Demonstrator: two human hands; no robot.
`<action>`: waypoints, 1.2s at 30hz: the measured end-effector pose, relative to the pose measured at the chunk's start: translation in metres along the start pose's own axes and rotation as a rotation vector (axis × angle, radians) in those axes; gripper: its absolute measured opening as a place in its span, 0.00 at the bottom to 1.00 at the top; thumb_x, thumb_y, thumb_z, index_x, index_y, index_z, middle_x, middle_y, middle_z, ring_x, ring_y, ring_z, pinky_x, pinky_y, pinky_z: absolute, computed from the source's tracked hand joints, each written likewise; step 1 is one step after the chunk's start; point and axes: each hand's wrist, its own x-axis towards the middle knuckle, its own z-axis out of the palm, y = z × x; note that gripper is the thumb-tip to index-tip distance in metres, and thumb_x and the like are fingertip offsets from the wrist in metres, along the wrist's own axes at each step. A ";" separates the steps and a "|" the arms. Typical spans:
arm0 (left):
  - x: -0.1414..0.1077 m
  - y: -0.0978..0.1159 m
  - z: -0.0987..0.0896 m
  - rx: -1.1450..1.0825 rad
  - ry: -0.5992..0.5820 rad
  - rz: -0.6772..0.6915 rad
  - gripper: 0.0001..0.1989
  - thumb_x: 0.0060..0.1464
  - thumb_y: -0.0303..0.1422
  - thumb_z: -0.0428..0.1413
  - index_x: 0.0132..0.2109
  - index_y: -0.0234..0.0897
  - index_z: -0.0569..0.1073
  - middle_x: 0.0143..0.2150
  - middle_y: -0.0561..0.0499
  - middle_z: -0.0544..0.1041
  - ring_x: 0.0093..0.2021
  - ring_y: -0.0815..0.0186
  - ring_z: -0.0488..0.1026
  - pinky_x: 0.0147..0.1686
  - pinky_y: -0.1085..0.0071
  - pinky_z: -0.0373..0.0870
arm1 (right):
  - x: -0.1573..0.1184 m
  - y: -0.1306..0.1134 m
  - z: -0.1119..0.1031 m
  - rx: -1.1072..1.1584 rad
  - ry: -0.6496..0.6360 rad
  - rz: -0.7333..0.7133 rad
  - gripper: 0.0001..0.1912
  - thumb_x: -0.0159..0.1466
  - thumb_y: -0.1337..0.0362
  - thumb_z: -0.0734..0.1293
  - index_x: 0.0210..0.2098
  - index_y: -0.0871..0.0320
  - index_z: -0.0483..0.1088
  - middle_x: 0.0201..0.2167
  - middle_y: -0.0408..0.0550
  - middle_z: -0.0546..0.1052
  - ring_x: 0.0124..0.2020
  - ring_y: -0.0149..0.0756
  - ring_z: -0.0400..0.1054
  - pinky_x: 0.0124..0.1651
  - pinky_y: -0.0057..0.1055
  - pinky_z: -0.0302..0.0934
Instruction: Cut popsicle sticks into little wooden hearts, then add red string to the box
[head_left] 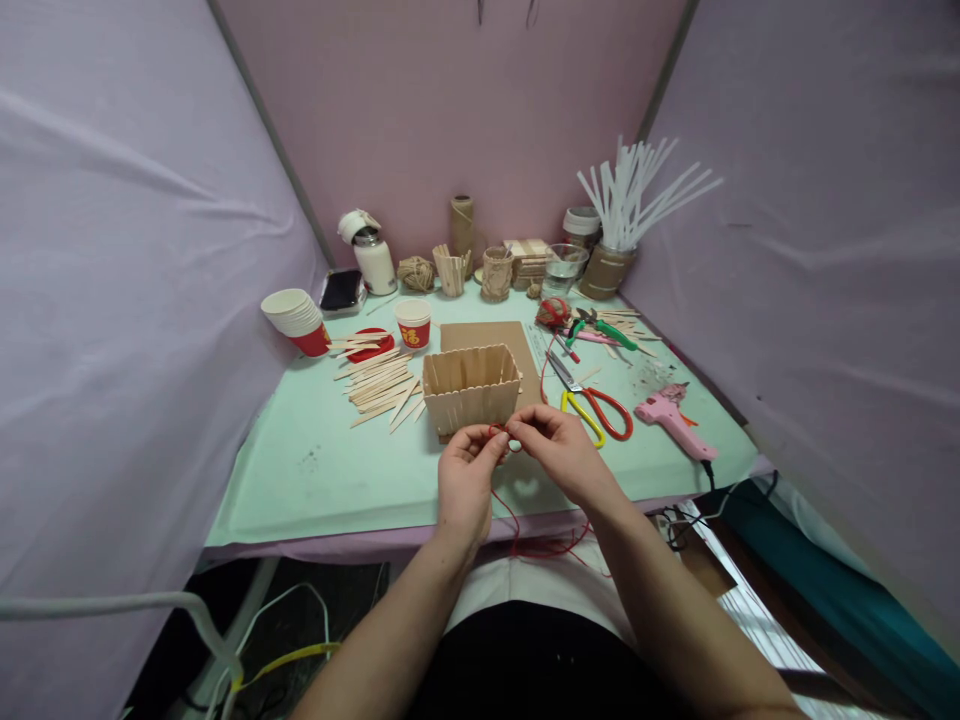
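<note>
Both hands meet just in front of a small box point(472, 405) made of wooden craft sticks, pinching a thin red cord point(517, 528). My left hand point(466, 478) is closed, thumb against fingers, with a bit of the cord at its tips. From the right, my right hand point(559, 450) pinches the same cord, fingertips almost touching the left ones. The cord hangs down past the table edge and gathers in loose loops over the lap. Exactly how it is looped between the fingertips is too small to tell. The box stands upright on a brown cardboard sheet point(480, 335).
Right of the hands lie scissors point(589, 395), a pink glue gun point(679, 422), green-handled pliers point(604, 328) and a red cord ball point(553, 312). Loose craft sticks point(382, 388), stacked paper cups point(294, 318) and a single cup point(413, 323) are left. Jars and twine line the back.
</note>
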 end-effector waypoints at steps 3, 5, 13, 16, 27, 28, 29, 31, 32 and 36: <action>0.000 0.000 0.000 -0.020 -0.006 -0.041 0.12 0.37 0.32 0.69 0.29 0.33 0.75 0.26 0.53 0.75 0.26 0.74 0.69 0.30 0.76 0.64 | 0.000 0.000 -0.001 -0.018 -0.025 0.001 0.07 0.58 0.59 0.67 0.27 0.56 0.73 0.26 0.43 0.74 0.29 0.33 0.65 0.33 0.30 0.59; 0.000 0.001 -0.001 -0.051 -0.002 -0.067 0.13 0.36 0.32 0.69 0.29 0.33 0.75 0.26 0.54 0.75 0.26 0.74 0.68 0.29 0.77 0.63 | -0.001 0.002 -0.002 -0.010 -0.027 0.005 0.07 0.58 0.59 0.68 0.30 0.56 0.74 0.28 0.44 0.75 0.31 0.34 0.66 0.34 0.30 0.59; 0.002 0.001 -0.001 -0.100 -0.007 -0.088 0.13 0.38 0.32 0.68 0.30 0.33 0.73 0.29 0.53 0.76 0.26 0.76 0.68 0.26 0.78 0.60 | -0.007 0.013 -0.002 0.143 -0.088 0.104 0.09 0.53 0.59 0.71 0.26 0.58 0.70 0.23 0.39 0.70 0.25 0.28 0.62 0.31 0.28 0.57; 0.001 0.001 -0.001 -0.095 -0.009 -0.094 0.13 0.38 0.32 0.68 0.30 0.33 0.73 0.29 0.53 0.77 0.25 0.76 0.68 0.26 0.78 0.60 | -0.007 0.013 -0.002 0.121 -0.101 0.111 0.08 0.53 0.60 0.70 0.26 0.58 0.71 0.23 0.39 0.71 0.25 0.28 0.62 0.31 0.27 0.57; 0.007 -0.002 -0.004 -0.042 0.029 0.018 0.13 0.39 0.32 0.68 0.30 0.33 0.73 0.29 0.54 0.77 0.26 0.76 0.67 0.29 0.78 0.62 | -0.004 0.014 -0.008 -0.248 -0.097 -0.006 0.06 0.54 0.68 0.63 0.29 0.58 0.72 0.26 0.42 0.74 0.27 0.32 0.66 0.32 0.29 0.59; 0.009 -0.002 -0.004 -0.036 0.034 0.035 0.13 0.39 0.32 0.68 0.30 0.33 0.73 0.29 0.54 0.77 0.26 0.76 0.67 0.29 0.78 0.62 | -0.004 0.014 -0.007 -0.323 -0.064 -0.033 0.06 0.53 0.69 0.62 0.29 0.58 0.72 0.26 0.43 0.74 0.27 0.33 0.66 0.32 0.29 0.59; 0.010 -0.003 -0.005 -0.033 0.036 0.046 0.13 0.40 0.33 0.67 0.31 0.33 0.72 0.29 0.54 0.77 0.25 0.76 0.66 0.29 0.77 0.62 | -0.004 0.013 -0.007 -0.379 -0.036 -0.062 0.07 0.53 0.70 0.62 0.28 0.58 0.72 0.27 0.43 0.75 0.28 0.34 0.67 0.33 0.30 0.60; 0.012 -0.003 -0.006 -0.040 0.035 0.051 0.12 0.40 0.33 0.67 0.31 0.34 0.72 0.29 0.54 0.76 0.25 0.76 0.66 0.29 0.77 0.62 | -0.004 0.011 -0.006 -0.414 -0.009 -0.114 0.06 0.54 0.70 0.63 0.30 0.58 0.72 0.29 0.45 0.76 0.32 0.35 0.69 0.36 0.31 0.61; 0.012 -0.003 -0.006 -0.046 0.034 0.052 0.12 0.40 0.33 0.67 0.31 0.34 0.72 0.29 0.54 0.76 0.25 0.76 0.67 0.29 0.77 0.62 | -0.004 0.010 -0.005 -0.394 -0.017 -0.126 0.06 0.54 0.69 0.64 0.32 0.58 0.72 0.31 0.46 0.76 0.34 0.36 0.70 0.37 0.31 0.62; 0.014 0.000 -0.007 -0.064 0.040 0.062 0.13 0.41 0.33 0.67 0.32 0.34 0.72 0.29 0.54 0.76 0.27 0.75 0.69 0.30 0.77 0.64 | -0.003 0.003 -0.003 -0.247 -0.043 -0.127 0.11 0.56 0.62 0.69 0.39 0.57 0.74 0.36 0.48 0.78 0.38 0.36 0.71 0.40 0.32 0.64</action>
